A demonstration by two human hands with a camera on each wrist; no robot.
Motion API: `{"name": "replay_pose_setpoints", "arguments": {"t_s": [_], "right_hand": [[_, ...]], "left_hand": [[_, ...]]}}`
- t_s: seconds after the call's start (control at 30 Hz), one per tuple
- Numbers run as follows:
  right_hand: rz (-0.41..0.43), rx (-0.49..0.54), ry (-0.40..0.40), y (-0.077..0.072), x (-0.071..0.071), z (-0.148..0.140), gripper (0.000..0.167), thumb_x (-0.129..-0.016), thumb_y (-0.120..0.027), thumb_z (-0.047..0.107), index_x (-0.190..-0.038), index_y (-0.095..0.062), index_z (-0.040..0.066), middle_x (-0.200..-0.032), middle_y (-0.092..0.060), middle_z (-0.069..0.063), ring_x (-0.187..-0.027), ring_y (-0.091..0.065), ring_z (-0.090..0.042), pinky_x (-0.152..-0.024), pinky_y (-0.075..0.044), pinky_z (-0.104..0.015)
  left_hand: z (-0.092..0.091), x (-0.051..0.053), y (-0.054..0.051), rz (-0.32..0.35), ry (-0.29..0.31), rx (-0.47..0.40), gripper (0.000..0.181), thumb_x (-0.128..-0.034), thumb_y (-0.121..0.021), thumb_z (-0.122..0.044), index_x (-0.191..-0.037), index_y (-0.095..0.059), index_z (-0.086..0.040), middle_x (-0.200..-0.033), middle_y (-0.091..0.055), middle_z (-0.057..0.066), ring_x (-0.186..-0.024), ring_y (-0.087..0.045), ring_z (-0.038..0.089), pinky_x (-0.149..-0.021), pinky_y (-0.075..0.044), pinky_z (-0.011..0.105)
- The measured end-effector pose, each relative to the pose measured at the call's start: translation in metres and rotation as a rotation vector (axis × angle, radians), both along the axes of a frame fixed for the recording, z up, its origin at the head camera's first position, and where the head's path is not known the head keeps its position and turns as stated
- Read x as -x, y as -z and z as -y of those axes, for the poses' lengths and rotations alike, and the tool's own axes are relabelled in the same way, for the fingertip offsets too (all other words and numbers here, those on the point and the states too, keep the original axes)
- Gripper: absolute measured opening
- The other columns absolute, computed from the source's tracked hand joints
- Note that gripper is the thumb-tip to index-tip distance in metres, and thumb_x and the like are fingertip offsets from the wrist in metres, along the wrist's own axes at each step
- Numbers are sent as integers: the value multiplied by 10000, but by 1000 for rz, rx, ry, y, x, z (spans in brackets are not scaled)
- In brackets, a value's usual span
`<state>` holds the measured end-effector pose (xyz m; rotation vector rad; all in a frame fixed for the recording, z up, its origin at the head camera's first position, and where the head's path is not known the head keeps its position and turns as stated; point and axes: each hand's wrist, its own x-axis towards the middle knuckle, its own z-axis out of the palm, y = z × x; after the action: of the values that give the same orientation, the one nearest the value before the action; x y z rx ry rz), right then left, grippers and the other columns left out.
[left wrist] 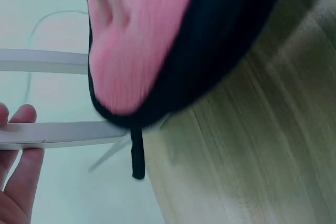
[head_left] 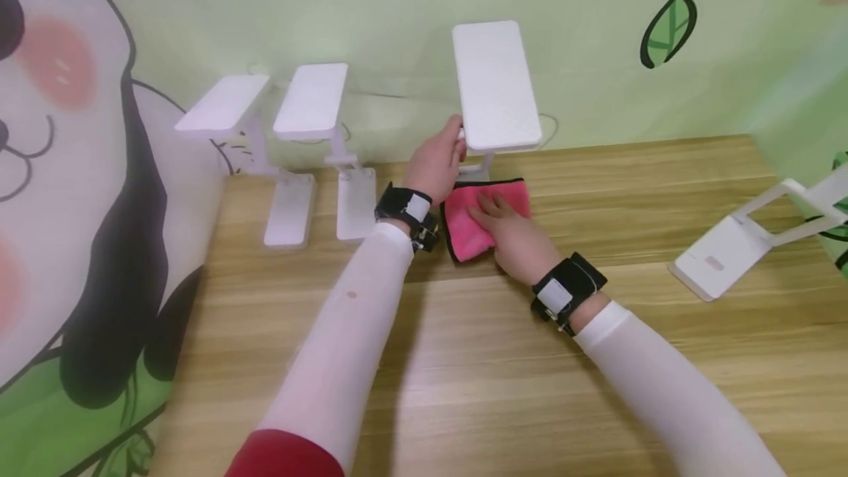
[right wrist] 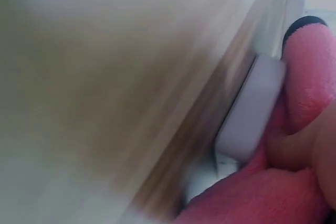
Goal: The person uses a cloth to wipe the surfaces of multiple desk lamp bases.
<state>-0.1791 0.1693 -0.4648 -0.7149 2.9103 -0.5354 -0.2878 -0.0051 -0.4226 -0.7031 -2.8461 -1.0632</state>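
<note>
Nearest, over the wood-grained surface (head_left: 464, 374), the right hand (head_left: 526, 245) has its fingers spread across a pink cloth (head_left: 467, 230), seemingly pressing rather than clutching it; plush and limp, the cloth should be light, its black border (head_left: 450, 234) an easy edge to pinch. Just beyond, it covers part of the base (right wrist: 254, 106) of a white lamp (head_left: 497, 83), probably the heaviest part and the steadiest to hold. The left hand (head_left: 433, 164) has fingers and thumb around one slim bar of the arm (left wrist: 68, 136); smooth plastic could slip there, and hinges fold. The flat head (head_left: 502, 105), before the green wall (head_left: 596, 79), looks stiff but fragile, best held by its edges.
</note>
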Motion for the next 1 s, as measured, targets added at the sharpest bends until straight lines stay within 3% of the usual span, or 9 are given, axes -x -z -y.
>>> {"name": "replay_pose_setpoints", "arguments": {"t_s": [0.17, 0.27, 0.4, 0.53, 0.67, 0.87, 1.0], "right_hand": [[-23, -38, -6, -9, -32, 2, 675, -883, -590, -132, -1539, -555, 22, -1623, -450, -233, -1526, -367, -464, -846, -608, -538], [-26, -64, -27, -13, -40, 10, 656, -880, -616, -115, -1519, -585, 29, -1586, -504, -223, -1506, -401, -468, -856, -608, -541], [-39, -71, -46, -12, -28, 22, 635, -901, -636, -93, -1519, -594, 50, -1580, -523, -195, -1490, -429, -464, -1001, -548, -579], [-49, -50, -35, -4, -3, 29, 648, -919, -667, -71, -1544, -573, 74, -1633, -471, -166, -1516, -399, -440, -1027, -536, -569], [-31, -17, 12, 4, 18, 29, 623, -978, -621, -36, -1583, -520, 74, -1665, -425, -162, -1549, -335, -440, -1133, -456, -555], [-9, -16, 32, -1, 19, 29, 627, -974, -639, -22, -1582, -524, 78, -1637, -464, -169, -1547, -345, -434, -1116, -475, -551], [-6, 96, 33, -9, 12, 30, 610, -952, -587, -84, -1545, -565, 57, -1535, -580, -175, -1452, -503, -373, -1127, -469, -509]], "left_hand": [[3, -2, 0, 49, -32, -8, 345, -1169, -431, -239, -1490, -361, -133, -946, -641, 47, -737, -574, 224, -666, -443, 339], [5, -1, 0, 32, -24, 7, 296, -1169, -430, -226, -1440, -384, -114, -944, -638, 49, -744, -578, 228, -663, -440, 340], [7, -1, 1, 18, -29, 33, 270, -1165, -440, -208, -1412, -401, -105, -953, -648, 39, -771, -600, 232, -687, -460, 352], [5, -1, 4, 27, -32, 30, 277, -1154, -469, -174, -1415, -401, -110, -973, -662, 35, -796, -617, 227, -702, -476, 358], [3, 0, 6, 32, -18, 11, 277, -1142, -487, -128, -1407, -409, -99, -1001, -682, 47, -844, -641, 232, -749, -506, 372], [6, 2, 3, 30, 2, 11, 270, -1128, -504, -78, -1388, -432, -75, -1072, -712, 72, -914, -673, 258, -794, -519, 392], [19, 9, 2, 47, -11, 24, 293, -1103, -501, 1, -1381, -426, -54, -1124, -735, 88, -1011, -701, 276, -829, -529, 398]]}}
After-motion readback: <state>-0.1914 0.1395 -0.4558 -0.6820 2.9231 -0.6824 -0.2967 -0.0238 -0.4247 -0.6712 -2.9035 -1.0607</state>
